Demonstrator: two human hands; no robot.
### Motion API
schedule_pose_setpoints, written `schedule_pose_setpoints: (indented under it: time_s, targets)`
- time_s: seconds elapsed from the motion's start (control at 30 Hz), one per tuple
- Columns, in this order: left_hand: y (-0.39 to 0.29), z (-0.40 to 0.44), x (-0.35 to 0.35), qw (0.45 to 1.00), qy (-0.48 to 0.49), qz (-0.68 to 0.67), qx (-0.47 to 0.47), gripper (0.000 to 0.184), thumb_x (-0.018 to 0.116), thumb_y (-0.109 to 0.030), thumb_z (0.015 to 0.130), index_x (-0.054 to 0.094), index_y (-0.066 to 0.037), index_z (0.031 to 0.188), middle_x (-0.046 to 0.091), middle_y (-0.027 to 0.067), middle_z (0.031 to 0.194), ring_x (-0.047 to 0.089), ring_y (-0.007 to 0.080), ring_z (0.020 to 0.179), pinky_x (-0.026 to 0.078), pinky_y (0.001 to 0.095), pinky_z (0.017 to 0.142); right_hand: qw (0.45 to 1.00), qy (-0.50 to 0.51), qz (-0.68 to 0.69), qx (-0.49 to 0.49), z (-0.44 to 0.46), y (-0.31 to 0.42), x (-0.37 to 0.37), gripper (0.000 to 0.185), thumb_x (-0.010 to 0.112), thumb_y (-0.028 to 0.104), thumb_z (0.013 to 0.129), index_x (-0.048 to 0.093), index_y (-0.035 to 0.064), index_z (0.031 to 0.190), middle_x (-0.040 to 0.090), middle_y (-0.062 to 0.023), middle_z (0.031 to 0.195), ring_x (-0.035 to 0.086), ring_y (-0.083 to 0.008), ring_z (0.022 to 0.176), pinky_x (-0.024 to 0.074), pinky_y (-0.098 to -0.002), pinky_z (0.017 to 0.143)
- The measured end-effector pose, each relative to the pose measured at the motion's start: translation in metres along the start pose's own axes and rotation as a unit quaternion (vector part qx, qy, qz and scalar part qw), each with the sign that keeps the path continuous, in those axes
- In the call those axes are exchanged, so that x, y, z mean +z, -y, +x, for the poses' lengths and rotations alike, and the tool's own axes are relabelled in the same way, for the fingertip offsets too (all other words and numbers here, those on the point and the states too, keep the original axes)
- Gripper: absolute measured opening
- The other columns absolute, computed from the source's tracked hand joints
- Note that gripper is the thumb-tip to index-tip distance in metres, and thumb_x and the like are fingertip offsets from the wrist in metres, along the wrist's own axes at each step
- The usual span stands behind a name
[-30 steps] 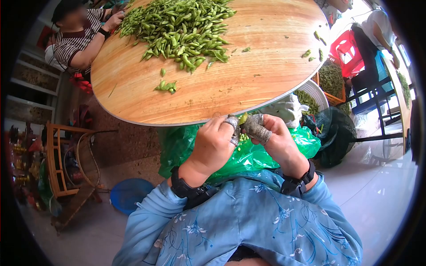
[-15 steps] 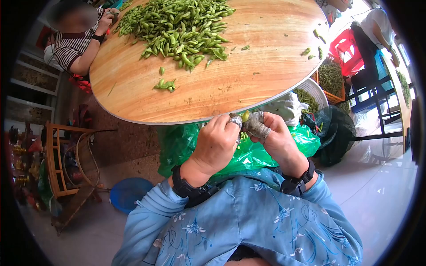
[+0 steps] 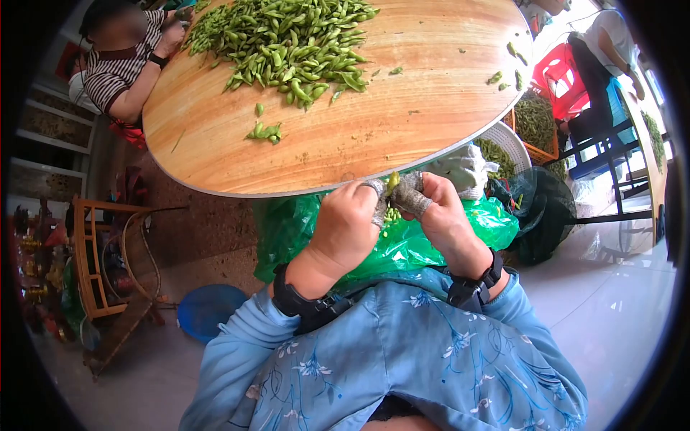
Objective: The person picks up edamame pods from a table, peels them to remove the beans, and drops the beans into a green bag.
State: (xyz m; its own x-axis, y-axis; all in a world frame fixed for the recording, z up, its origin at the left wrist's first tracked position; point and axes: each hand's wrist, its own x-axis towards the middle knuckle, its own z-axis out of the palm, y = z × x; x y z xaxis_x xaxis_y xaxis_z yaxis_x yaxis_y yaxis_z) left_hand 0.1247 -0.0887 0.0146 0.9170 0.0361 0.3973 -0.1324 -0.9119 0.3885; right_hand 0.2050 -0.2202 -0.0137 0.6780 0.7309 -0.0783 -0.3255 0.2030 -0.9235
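Note:
Between my two hands a green soybean pod (image 3: 393, 181) is pinched, close to the near edge of the round wooden table (image 3: 302, 172). My left hand (image 3: 348, 223) has its fingers closed on the pod, with grey wrapping on the thumb and a finger. Facing it, my right hand (image 3: 447, 215) pinches the pod too, its thumb and finger in grey covers. Below them spreads a green plastic bag (image 3: 420, 248) with loose beans (image 3: 390, 215) showing in it. On the tabletop lie a large heap of pods (image 3: 287, 50) and a small cluster (image 3: 264, 132).
A person (image 3: 126, 68) in a striped top sits at the table's far left. To the right are a white basket (image 3: 514, 144) of pods, an orange crate (image 3: 539, 152) and a red chair (image 3: 560, 82). A blue basin (image 3: 210, 312) and a wooden chair (image 3: 108, 251) stand at left.
Both hands have shifted slightly, and the pod now stands more upright between the fingertips. The view has moved a little. The person at left has lowered a hand slightly.

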Motion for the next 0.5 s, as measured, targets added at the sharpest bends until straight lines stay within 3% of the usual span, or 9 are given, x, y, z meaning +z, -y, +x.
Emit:
schedule_pose_setpoints:
  time_s: [0.07,0.1,0.17,0.2,0.27,0.3,0.37,0.5]
  targets:
    - [0.006,-0.001,0.000,0.988,0.025,-0.134,-0.068,0.021,0.059,0.003,0.065,0.055,0.004,0.085,0.058,0.0135,0.074,0.056,0.0265,0.063,0.046,0.0318,0.059,1.000,0.005,0.008,0.006,0.000,0.002,0.001,0.012,0.056,0.010,0.076,0.057,0.0024,0.086,0.057,0.0011,0.075,0.049,-0.0044,0.064,0.0365,-0.0182,0.055]
    - [0.009,-0.003,0.005,0.988,0.025,-0.134,-0.067,0.021,0.059,0.003,0.065,0.055,0.004,0.085,0.058,0.0135,0.074,0.056,0.0265,0.063,0.046,0.0318,0.059,1.000,0.010,0.017,0.011,-0.001,0.003,0.001,0.013,0.058,0.011,0.076,0.057,0.0025,0.086,0.057,0.0012,0.075,0.049,-0.0045,0.064,0.0368,-0.0183,0.055]
    - [0.016,-0.009,0.014,0.943,0.034,-0.303,-0.132,0.019,0.061,0.001,0.071,0.055,0.004,0.089,0.059,0.0063,0.073,0.056,0.0165,0.063,0.046,0.0261,0.058,1.000,0.013,0.022,0.009,-0.002,0.003,0.001,0.014,0.060,0.012,0.076,0.057,0.0026,0.086,0.058,0.0013,0.076,0.049,-0.0046,0.065,0.0371,-0.0184,0.056]
    - [0.014,-0.009,0.013,0.943,0.033,-0.303,-0.132,0.019,0.061,0.001,0.071,0.055,0.004,0.089,0.059,0.0063,0.073,0.056,0.0165,0.063,0.046,0.0261,0.058,0.999,0.016,0.028,0.007,-0.003,0.004,0.000,0.016,0.061,0.014,0.076,0.057,0.0027,0.086,0.058,0.0013,0.076,0.049,-0.0047,0.066,0.0375,-0.0185,0.056]
    - [0.010,-0.007,0.011,0.873,0.017,-0.452,-0.183,0.016,0.061,0.002,0.073,0.055,0.003,0.088,0.058,0.0015,0.074,0.053,0.0087,0.061,0.045,0.0222,0.053,0.999,0.034,0.038,0.009,-0.004,0.002,-0.004,0.016,0.059,0.011,0.078,0.056,0.0012,0.090,0.058,0.0001,0.081,0.051,-0.0058,0.071,0.0398,-0.0198,0.062]
    - [0.009,-0.007,0.009,0.873,0.017,-0.452,-0.183,0.016,0.061,0.002,0.073,0.055,0.003,0.088,0.058,0.0015,0.074,0.053,0.0087,0.061,0.045,0.0222,0.053,0.997,0.051,0.048,0.012,-0.004,0.001,-0.006,0.016,0.056,0.009,0.081,0.054,-0.0003,0.093,0.058,-0.0012,0.085,0.052,-0.0070,0.077,0.0421,-0.0211,0.068]
    - [0.012,-0.007,0.004,0.766,0.068,-0.562,-0.306,0.015,0.060,0.001,0.074,0.055,0.001,0.087,0.058,0.0036,0.072,0.052,0.0081,0.054,0.044,0.0202,0.047,0.998,0.051,0.028,0.003,-0.005,0.000,-0.009,0.016,0.056,0.010,0.081,0.054,-0.0005,0.093,0.058,-0.0015,0.085,0.052,-0.0073,0.077,0.0421,-0.0211,0.069]
    - [0.018,-0.006,0.000,0.701,0.097,-0.627,-0.326,0.012,0.058,-0.003,0.077,0.054,-0.001,0.088,0.056,0.0039,0.067,0.050,0.0066,0.050,0.040,0.0177,0.042,0.999,0.036,0.000,-0.026,-0.006,-0.001,-0.005,0.015,0.057,0.009,0.080,0.054,-0.0019,0.090,0.058,-0.0024,0.086,0.052,-0.0075,0.078,0.0429,-0.0226,0.068]
